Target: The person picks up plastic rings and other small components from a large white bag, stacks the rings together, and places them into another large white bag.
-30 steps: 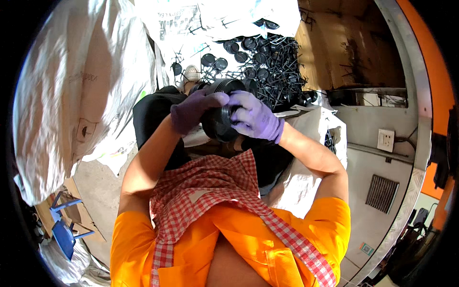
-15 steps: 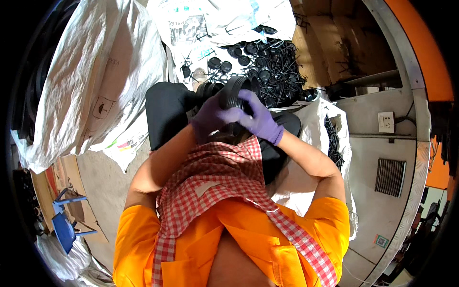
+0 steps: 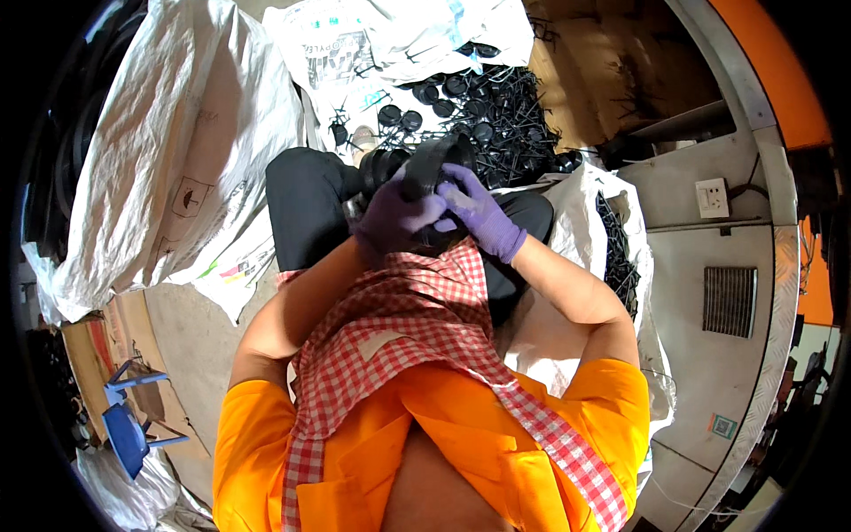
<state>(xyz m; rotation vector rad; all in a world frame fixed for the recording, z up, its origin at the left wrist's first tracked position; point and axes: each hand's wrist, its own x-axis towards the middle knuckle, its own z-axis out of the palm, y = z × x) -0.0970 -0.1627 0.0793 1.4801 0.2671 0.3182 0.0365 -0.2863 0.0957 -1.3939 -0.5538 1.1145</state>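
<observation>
Between my gloved hands, above my lap, is a black ring-shaped plastic part (image 3: 427, 167) with a wide curved band. My left hand (image 3: 394, 217), in a purple glove, is closed on its left and near side. On the opposite side my right hand (image 3: 483, 213), gloved the same, grips it with bent fingers. Some fingertips are hidden behind the part. More black round parts (image 3: 377, 168) show just left of it, by my knee. Beyond my hands lies a heap of black plastic pieces (image 3: 510, 115), thin sticks mixed with round caps.
A large white woven sack (image 3: 177, 160) stands at the left. Another white sack (image 3: 581, 222), with black pieces inside, is at my right beside a grey metal panel (image 3: 691, 257). White sheeting (image 3: 408, 31) lies at the back. A small blue chair (image 3: 128, 434) is at lower left.
The black ring has been turned in my hands, so a smoother band faces up where ridges showed before. My right fingers have shifted slightly on it. The whole view has moved a little.
</observation>
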